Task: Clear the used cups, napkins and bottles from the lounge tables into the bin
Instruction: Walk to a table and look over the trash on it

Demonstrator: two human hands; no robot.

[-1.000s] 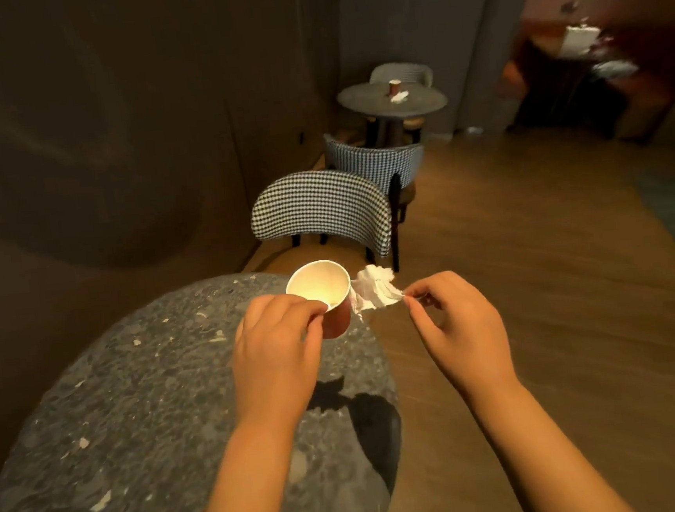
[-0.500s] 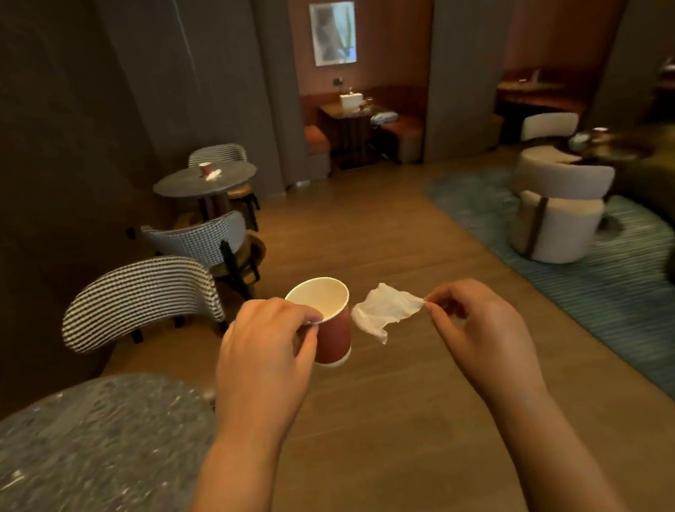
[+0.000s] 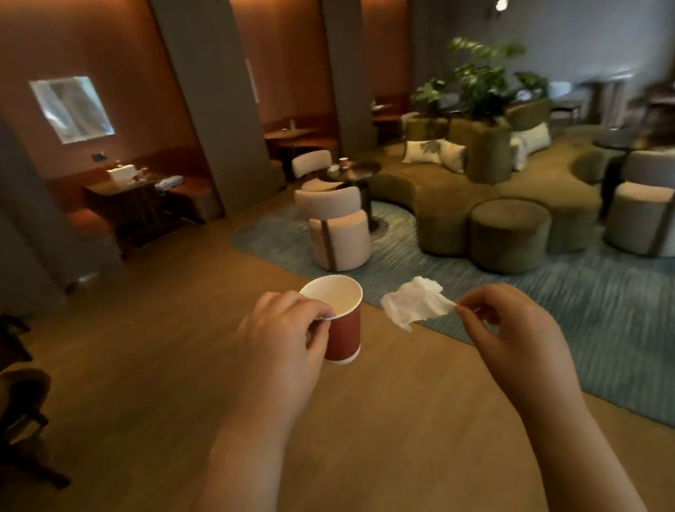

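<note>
My left hand grips a red paper cup by its rim and side, holding it upright in the air over the wooden floor. The cup's pale inside looks empty. Just right of it, my right hand pinches one corner of a crumpled white napkin, which hangs out to the left towards the cup without touching it. Far off, another small red cup stands on a dark round table. No bin is in view.
A blue rug covers the floor ahead and to the right. On it stand pale armchairs, a green curved sofa with ottomans, and a planter. Booth tables sit at the back left. Dark chairs line the left edge.
The view has swung right, away from the grey stone table and checked chairs, to the lounge seating. Both hands still carry the cup and napkin, in much the same pose.
</note>
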